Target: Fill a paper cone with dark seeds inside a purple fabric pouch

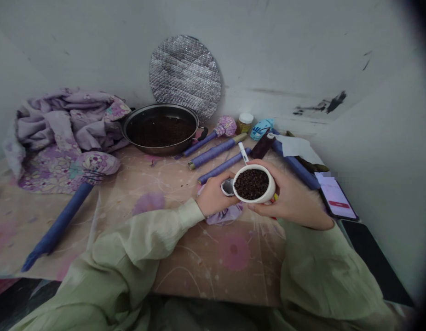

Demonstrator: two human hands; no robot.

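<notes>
A white cup [272, 185] full of dark brown granules [251, 184] is gripped by my right hand [292, 197], tilted so its mouth faces me. Close beside it on the left, my left hand [215, 195] is wrapped round a small tube with a round, greyish open end [228, 187]. The tube's end nearly meets the cup's rim; whether they touch I cannot tell. Under my left hand shows a piece of purple cloth [225, 215]. Most of the tube's body is hidden by my fingers.
Behind stand a dark pan [161, 151] with brown contents and a round silver mat [185, 73] against the wall. Several blue-wrapped sticks [216, 151], a lidded jar [245, 123], a thread spool [263, 146] and a phone [337, 195] lie around. Floral cloth [68, 119] is heaped left.
</notes>
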